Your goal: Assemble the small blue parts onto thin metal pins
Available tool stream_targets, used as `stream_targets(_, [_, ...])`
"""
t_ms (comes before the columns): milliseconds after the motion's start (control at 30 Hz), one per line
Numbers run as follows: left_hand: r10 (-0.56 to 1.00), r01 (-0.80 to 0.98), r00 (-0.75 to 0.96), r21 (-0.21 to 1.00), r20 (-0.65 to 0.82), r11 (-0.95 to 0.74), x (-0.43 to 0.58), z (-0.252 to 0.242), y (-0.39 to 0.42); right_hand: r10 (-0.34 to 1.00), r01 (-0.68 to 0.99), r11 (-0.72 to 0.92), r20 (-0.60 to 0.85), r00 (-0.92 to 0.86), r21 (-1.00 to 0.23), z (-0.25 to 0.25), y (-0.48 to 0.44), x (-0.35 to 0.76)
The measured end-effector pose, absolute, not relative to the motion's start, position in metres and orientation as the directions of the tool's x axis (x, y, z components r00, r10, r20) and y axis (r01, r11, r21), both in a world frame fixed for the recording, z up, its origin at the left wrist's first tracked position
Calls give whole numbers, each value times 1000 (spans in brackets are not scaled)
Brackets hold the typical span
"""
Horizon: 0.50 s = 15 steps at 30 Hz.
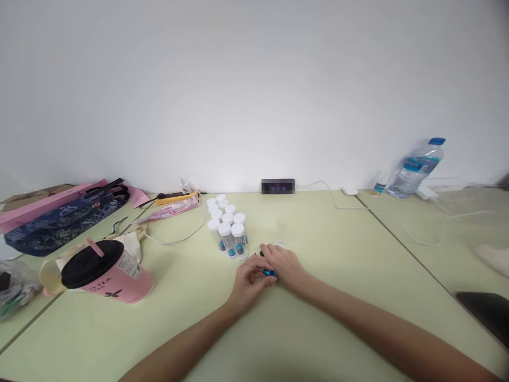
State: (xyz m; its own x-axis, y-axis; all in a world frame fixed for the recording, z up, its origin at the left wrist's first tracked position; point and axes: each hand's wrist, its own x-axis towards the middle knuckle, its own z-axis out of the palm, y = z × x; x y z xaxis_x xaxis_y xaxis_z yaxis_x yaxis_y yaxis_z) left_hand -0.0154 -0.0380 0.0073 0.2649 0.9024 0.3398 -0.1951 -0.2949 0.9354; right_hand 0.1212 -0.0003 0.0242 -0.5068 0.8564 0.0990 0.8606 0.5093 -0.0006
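My left hand (248,284) and my right hand (284,265) meet on the pale green table (318,297), fingers curled round a small blue object (269,272) pinched between them. Just beyond the hands stands a cluster of several small clear vials with white caps (227,225); the front ones hold blue pieces at the bottom. A small black bit (262,253) shows at my right fingertips, too small to name.
A pink lidded tea cup (106,273) lies at the left beside a cloth bag. A dark patterned bag (59,220) and pink packaging sit further left. A yellow tool (175,198), a cable, and a water bottle (417,168) line the back. A dark object (483,310) sits at right.
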Motion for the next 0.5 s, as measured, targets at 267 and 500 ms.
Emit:
stream_targets(267, [896, -190, 263, 930, 357, -314, -16, 1, -34, 828, 826, 561, 35, -560, -51, 12, 35, 99])
stream_targets(500, [912, -133, 290, 956, 291, -262, -16, 1, -33, 761, 744, 637, 15, -648, -200, 22, 24, 122])
